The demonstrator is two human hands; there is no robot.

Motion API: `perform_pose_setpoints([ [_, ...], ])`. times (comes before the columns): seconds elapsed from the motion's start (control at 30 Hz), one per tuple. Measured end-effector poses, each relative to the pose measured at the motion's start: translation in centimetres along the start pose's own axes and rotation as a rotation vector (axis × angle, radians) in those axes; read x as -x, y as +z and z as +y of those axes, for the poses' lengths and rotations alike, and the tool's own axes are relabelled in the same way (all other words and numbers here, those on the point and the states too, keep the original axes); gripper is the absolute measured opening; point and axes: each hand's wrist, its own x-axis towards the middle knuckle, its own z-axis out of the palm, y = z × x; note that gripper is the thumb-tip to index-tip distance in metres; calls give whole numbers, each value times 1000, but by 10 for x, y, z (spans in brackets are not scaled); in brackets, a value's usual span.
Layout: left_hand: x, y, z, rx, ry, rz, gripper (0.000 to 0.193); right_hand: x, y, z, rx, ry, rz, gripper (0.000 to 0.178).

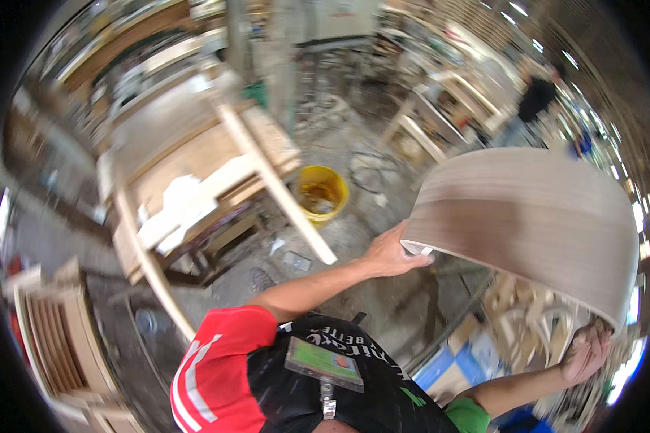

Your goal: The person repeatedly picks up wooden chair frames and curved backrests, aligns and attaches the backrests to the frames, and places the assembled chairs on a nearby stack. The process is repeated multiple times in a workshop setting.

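Note:
A large brown wood-grain panel (527, 224) is held up in front of me at the right. My left hand (391, 252) grips its left edge, the arm reaching out of a red sleeve. At the panel's lower right corner, my right hand (587, 351) is closed on the edge. The panel hides much of the floor behind it. My chest shows a black apron with a green badge (323, 363).
A yellow bucket (322, 190) stands on the dusty floor. A wooden bench frame with boards (195, 180) is at left. Stacked wooden frames (54, 335) sit at lower left. Loose wooden parts (527, 317) lie under the panel. Another person in black (538, 97) stands far right.

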Motion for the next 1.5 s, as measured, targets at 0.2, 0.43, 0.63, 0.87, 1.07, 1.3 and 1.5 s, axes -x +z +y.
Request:
perform_pose_setpoints([
  [0.2,35,-123,-59,27,-10,688,51,-83,-44,130,190,162,-11,13],
  [0.43,168,-287,-33,-511,-156,1073,52,-122,-53,323,1603,-72,-451,57],
  [0.63,224,-390,-45,-844,-344,1154,71,-184,30,530,2010,-12,-821,43],
  [0.87,280,-574,-82,-1201,-447,1251,74,-211,108,782,1857,-73,-934,39],
  [1.07,314,-681,-122,-1242,-528,1267,73,-211,158,926,1772,-264,-1043,40],
  [1.3,308,-700,-159,-1186,-621,1315,59,-206,154,991,1763,-152,-1080,42],
  [1.5,307,-693,-165,-1196,-653,1312,50,-204,139,1003,1765,-113,-1093,38],
])
